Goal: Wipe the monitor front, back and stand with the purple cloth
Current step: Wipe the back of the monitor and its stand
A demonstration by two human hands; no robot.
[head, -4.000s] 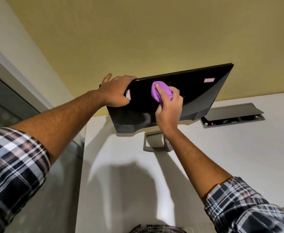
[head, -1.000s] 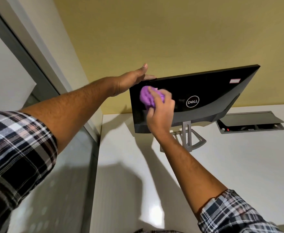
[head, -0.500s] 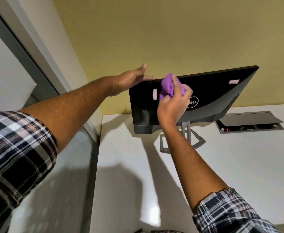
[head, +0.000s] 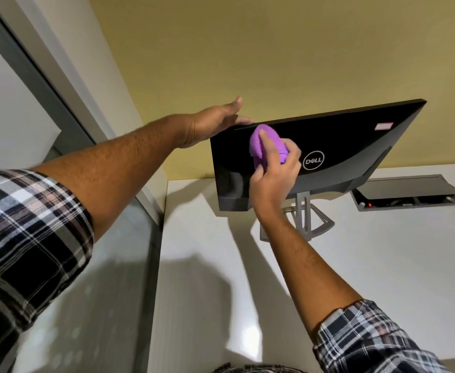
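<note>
Head view. The monitor [head: 336, 146] stood on the white bench [head: 382, 265] with its glossy black back panel facing the camera. The panel was tilted, with its top edge rising toward the right. A round silver badge [head: 313, 160] at the panel centre read "DELL". A small white sticker with a pink border [head: 384, 126] sat near the upper right corner of the panel; its print was too small to read. The grey metal stand [head: 305, 215] rested on the bench below the panel, partly hidden by the right forearm.

The left hand [head: 215, 122] lay over the upper left corner of the monitor. Its fingers were straight and spread flat along the top edge. The right hand [head: 274, 170] held the purple cloth [head: 266, 145], bunched into a ball, with the fingers curled round it. The cloth was pressed against the back panel, just below the top edge and left of the badge.

Both forearms were bare, with plaid sleeves [head: 30, 238] rolled above the elbow.

A grey cable hatch [head: 409, 193] was set into the bench to the right of the stand, with its lid raised. A small red light [head: 369, 204] showed inside the hatch. A yellow wall [head: 274, 49] stood behind the bench. A grey-framed glass partition [head: 46, 84] ran along the left side.
</note>
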